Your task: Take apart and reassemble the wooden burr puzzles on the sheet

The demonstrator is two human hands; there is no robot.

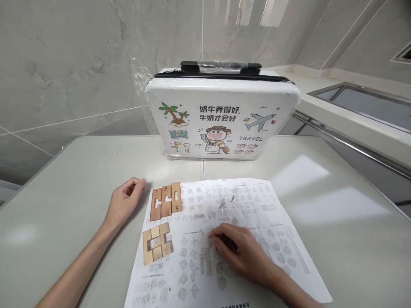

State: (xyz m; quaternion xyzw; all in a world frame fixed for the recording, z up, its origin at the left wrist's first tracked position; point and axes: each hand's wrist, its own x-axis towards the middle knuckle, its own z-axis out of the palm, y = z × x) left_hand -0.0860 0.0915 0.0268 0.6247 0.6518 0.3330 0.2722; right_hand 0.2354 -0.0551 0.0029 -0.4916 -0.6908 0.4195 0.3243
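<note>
Item: left hand point(126, 199), yours, 1. On the table point(96, 171), just beside the sheet's far left corner. Fingers curled in, thumb near the forefinger; no object shows in it (the palm is hidden, so you cannot be sure).

Item: right hand point(237, 250), yours, 1. Over the middle of the sheet point(257, 214), fingers bent, a small gap between thumb and fingers; nothing visible in its hold. Whether the fingertips press on the paper, you cannot tell.

Item: upper pieces point(165, 207), wood, 3, notched or slotted, with markings. Side by side near the sheet's left edge, the right-hand piece set a little farther from you.

Item: lower pieces point(157, 252), paler wood, count unclear. Fitted round a gap, nearer you than the upper group.

Item: case point(221, 96), white, 1. Upright beyond the sheet, in clear wrap.

Status, by judgement: a pause between handlings; both groups lie set down, neither in your grasp.

Next move, by judgement: taking up a piece calls for your left hand, the closer, to uncurl and pinch 1 piece by its edges. The pieces lie tight together, so a neighbour could drag along.
</note>
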